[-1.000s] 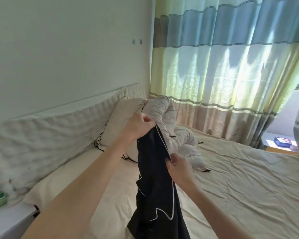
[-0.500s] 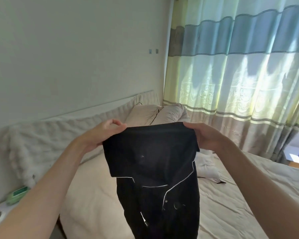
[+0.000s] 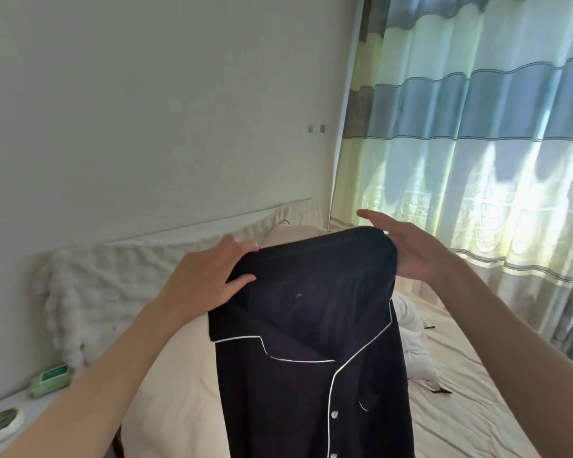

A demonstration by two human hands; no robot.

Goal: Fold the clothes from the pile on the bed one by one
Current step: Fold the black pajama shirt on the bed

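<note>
A black button-front pyjama shirt with thin white piping is held up at the centre of the view, above the cream-sheeted bed. Its top edge is stretched between the two hands and the rest hangs straight down toward 6 o'clock; two small white buttons are seen along the placket. At 9 o'clock of the top edge, the shirt is pinched between thumb and fingers of the left hand. At 3 o'clock, the right hand is laid against the corner, fingers straight and loosely spread.
</note>
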